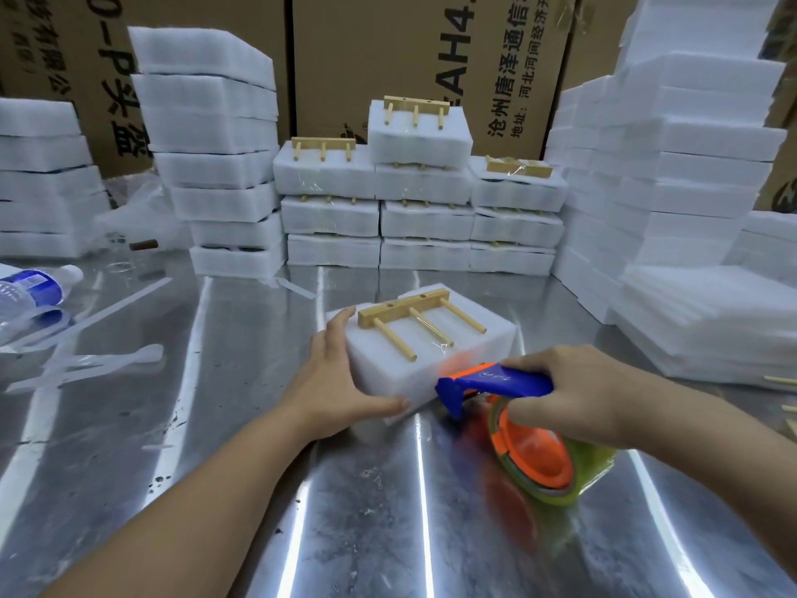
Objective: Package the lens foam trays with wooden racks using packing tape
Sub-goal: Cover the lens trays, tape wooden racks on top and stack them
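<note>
Foam-tray stacks (pixel 425 220) of white blocks wall the upper frame.
Left hand (pixel 340 381), fingers straight, braces the centre white foam block (pixel 379 356); right hand (pixel 573 390) grips a blue-orange plastic tape dispenser (pixel 496 381).

bare steel table (pixel 215 489) near side, foam stacks (pixel 422 217) walling back, right stacks (pixel 690 252)

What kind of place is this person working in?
Probably a warehouse or factory packing bench: stacks of white foam trays on a metal table, printed cardboard cartons behind, and the right hand holding a tape dispenser to a foam tray bearing a wooden rack.
</note>
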